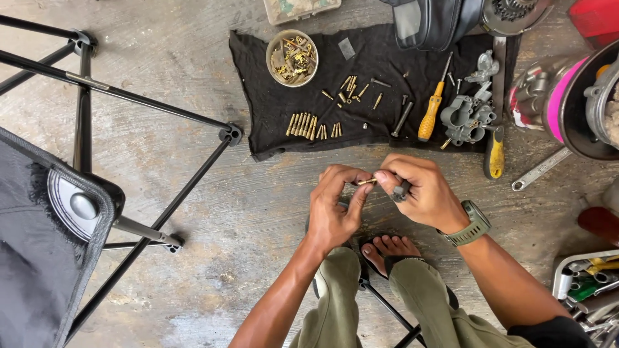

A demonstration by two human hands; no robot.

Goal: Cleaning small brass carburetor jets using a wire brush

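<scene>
Beyond the fingers (361, 187) lie one black cloth (271, 96), one round metal bowl (292, 58), two yellow-handled screwdrivers (430, 116) and one steel spanner (540, 169).

concrete floor (193, 161) | black cloth (271, 109) w/ brass bits | wrench (540, 169) | folding stool frame (129, 129)

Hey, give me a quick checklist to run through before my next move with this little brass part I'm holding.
1. Small brass part pinched between both hands: ok.
2. Left hand fingertips on the part: ok.
3. Right hand also clutching a dark small tool; which kind: cannot tell.
4. Other brass parts lined up on the black cloth: ok.
5. Yellow-handled screwdriver lying on the cloth: ok.
6. Part's condition: cannot tell.
</scene>
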